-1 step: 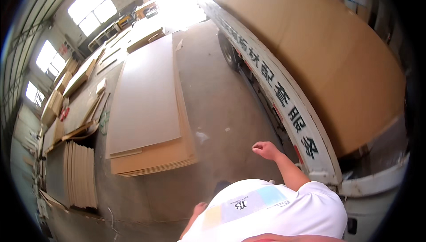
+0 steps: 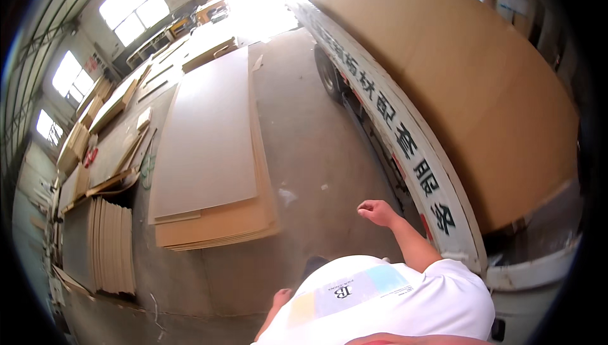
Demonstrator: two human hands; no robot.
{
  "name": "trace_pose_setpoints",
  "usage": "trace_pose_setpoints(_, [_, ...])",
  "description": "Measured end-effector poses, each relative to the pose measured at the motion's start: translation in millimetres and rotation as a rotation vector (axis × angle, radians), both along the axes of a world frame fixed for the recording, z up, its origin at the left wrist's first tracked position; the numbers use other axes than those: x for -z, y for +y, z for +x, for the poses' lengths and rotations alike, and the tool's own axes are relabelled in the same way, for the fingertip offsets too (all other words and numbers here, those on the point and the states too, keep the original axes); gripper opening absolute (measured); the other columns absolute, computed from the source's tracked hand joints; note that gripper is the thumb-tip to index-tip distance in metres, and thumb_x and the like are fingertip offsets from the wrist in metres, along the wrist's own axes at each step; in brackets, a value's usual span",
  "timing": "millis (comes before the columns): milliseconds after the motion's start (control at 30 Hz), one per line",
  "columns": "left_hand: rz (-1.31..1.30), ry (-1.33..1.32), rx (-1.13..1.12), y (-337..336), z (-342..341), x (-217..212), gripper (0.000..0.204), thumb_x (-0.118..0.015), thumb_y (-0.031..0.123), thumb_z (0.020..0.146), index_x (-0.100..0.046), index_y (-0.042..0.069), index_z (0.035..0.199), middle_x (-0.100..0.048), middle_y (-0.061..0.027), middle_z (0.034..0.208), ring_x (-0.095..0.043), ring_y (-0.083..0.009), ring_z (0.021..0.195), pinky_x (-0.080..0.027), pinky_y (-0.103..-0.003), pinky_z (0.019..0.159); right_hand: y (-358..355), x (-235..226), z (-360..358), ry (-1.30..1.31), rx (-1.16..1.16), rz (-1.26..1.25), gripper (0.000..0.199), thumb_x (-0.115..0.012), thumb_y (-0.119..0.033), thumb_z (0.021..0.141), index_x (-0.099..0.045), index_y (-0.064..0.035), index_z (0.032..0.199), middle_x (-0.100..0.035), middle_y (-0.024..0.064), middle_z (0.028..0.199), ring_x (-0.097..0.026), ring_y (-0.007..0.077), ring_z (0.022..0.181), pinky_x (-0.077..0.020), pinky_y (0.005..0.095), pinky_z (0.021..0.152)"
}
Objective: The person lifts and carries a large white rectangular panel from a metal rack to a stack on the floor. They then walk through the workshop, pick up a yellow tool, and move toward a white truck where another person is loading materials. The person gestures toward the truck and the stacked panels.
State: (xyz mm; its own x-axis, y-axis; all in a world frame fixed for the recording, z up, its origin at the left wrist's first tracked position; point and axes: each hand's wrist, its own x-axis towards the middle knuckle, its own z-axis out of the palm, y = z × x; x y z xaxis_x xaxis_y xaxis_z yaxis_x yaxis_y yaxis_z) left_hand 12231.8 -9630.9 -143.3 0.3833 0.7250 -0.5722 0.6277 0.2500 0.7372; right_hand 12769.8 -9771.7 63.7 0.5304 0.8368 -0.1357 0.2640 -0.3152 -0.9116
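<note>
My right hand hangs in front of my body over the concrete floor, its fingers curled in and nothing seen in them. It is nearest to the white side rail of a truck bed, but apart from it. My left hand shows only in part beside my white shirt, low in the picture; its fingers are mostly hidden. Ahead and to the left lies a low stack of large boards, topped by a pale grey-white sheet. Neither hand touches the stack.
On the truck bed rests a huge brown board; a wheel shows beneath the rail. At the left stand upright panels, with more board piles beyond. A small white scrap lies on the concrete floor.
The view has shifted very slightly, so the boards and truck sit a little differently in the picture. Both hands keep nearly the same pose.
</note>
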Motion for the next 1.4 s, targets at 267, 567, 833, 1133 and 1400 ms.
trace_pose_setpoints(267, [-0.236, 0.224, -0.001, 185, 118, 30, 0.031, -0.063, 0.024, 0.09, -0.07, 0.0, 0.109, -0.073, -0.0106, 0.096, -0.067, -0.0226, 0.084, -0.054, -0.036, 0.074, 223, 20, 124, 0.004, -0.037, -0.088, 0.02, -0.07, -0.021, 0.09, -0.073, -0.0055, 0.103, -0.073, 0.0024, 0.09, -0.066, 0.0113, 0.083, -0.0521, 0.0272, 0.078])
trace_pose_setpoints(567, [-0.043, 0.171, 0.236, 553, 343, 39, 0.024, -0.061, 0.019, 0.091, -0.069, 0.001, 0.105, -0.071, -0.0076, 0.086, -0.068, -0.0157, 0.073, -0.055, -0.03, 0.064, 401, -20, 242, -0.082, 0.14, -0.153, 0.019, -0.069, -0.02, 0.089, -0.074, -0.0055, 0.101, -0.074, 0.0035, 0.087, -0.067, 0.0119, 0.079, -0.0529, 0.0266, 0.075])
trace_pose_setpoints(833, [0.147, 0.112, 0.269, 783, 565, 10, 0.04, -0.061, 0.036, 0.087, -0.07, 0.006, 0.111, -0.072, -0.0158, 0.106, -0.069, -0.0258, 0.097, -0.054, -0.038, 0.085, 586, 28, 394, 0.05, 0.238, -0.116, 0.019, -0.069, -0.021, 0.088, -0.074, -0.0047, 0.097, -0.071, 0.0023, 0.081, -0.065, 0.0103, 0.076, -0.0523, 0.0257, 0.072])
trace_pose_setpoints(1133, [-0.166, 0.201, 0.15, 863, 651, -16, 0.033, -0.064, 0.03, 0.09, -0.07, 0.004, 0.109, -0.072, -0.012, 0.094, -0.069, -0.0211, 0.085, -0.055, -0.036, 0.076, 857, -13, 624, -0.24, 0.034, -0.074, 0.028, -0.068, -0.031, 0.086, -0.073, -0.0097, 0.103, -0.073, 0.0122, 0.096, -0.07, 0.0255, 0.088, -0.0537, 0.034, 0.08])
trace_pose_setpoints(1400, [-0.266, 0.288, 0.095, 1036, 756, 26, 0.031, -0.064, 0.027, 0.09, -0.07, 0.004, 0.109, -0.072, -0.011, 0.092, -0.069, -0.0207, 0.082, -0.056, -0.036, 0.073, 1066, -82, 765, -0.166, 0.137, 0.071, 0.021, -0.068, -0.026, 0.087, -0.073, -0.0083, 0.098, -0.072, 0.0127, 0.093, -0.069, 0.0266, 0.086, -0.0531, 0.0342, 0.078])
